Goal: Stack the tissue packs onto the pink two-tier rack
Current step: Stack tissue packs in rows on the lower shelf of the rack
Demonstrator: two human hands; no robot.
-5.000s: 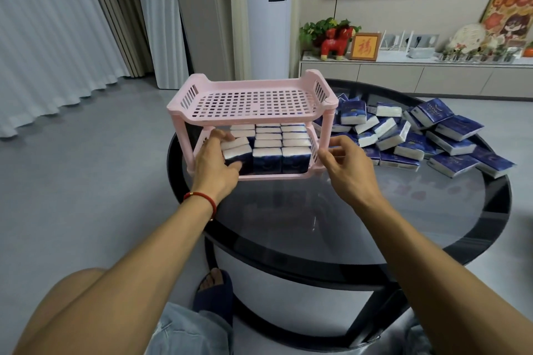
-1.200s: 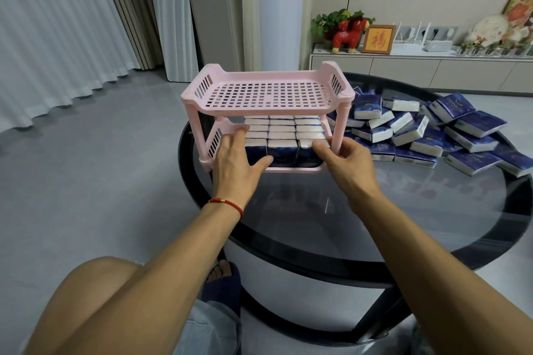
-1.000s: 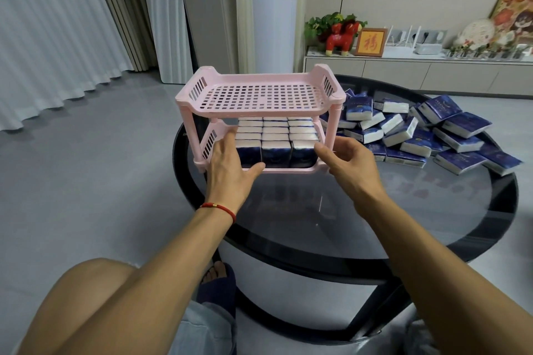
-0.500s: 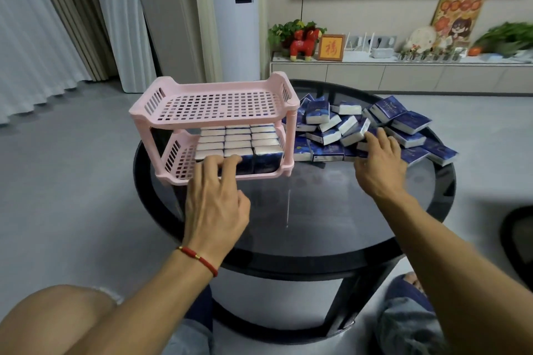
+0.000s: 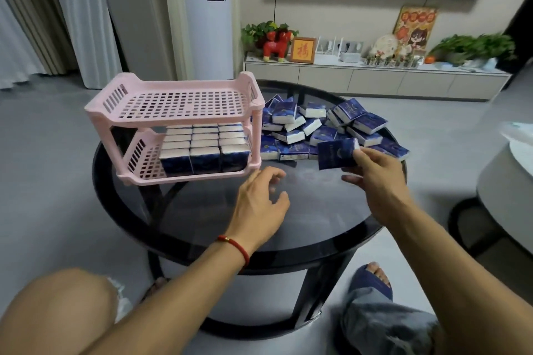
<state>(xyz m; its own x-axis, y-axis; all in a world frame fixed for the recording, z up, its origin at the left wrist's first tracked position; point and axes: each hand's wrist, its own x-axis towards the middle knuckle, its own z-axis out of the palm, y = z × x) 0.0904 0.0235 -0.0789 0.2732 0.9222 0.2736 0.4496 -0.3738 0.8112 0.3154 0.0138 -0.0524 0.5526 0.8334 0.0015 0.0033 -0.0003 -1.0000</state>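
Note:
The pink two-tier rack (image 5: 178,101) stands on the left part of the round dark glass table (image 5: 230,228). Its lower tier is packed with several dark blue tissue packs (image 5: 204,153) standing in rows; its top tier is bare. A loose heap of tissue packs (image 5: 320,127) lies to the right of the rack. My right hand (image 5: 372,173) holds one blue tissue pack (image 5: 336,153) lifted just in front of the heap. My left hand (image 5: 259,199) hovers over the glass right of the rack's front corner, fingers spread and holding nothing.
A second round table edge (image 5: 507,181) sits at the far right. A low white cabinet (image 5: 375,78) with plants and ornaments runs along the back wall. My knees and slippered feet are below the table's near rim.
My right hand has picked one pack from the heap and lifted it. My left hand left the rack's front and moved right over the glass. The view turned further right.

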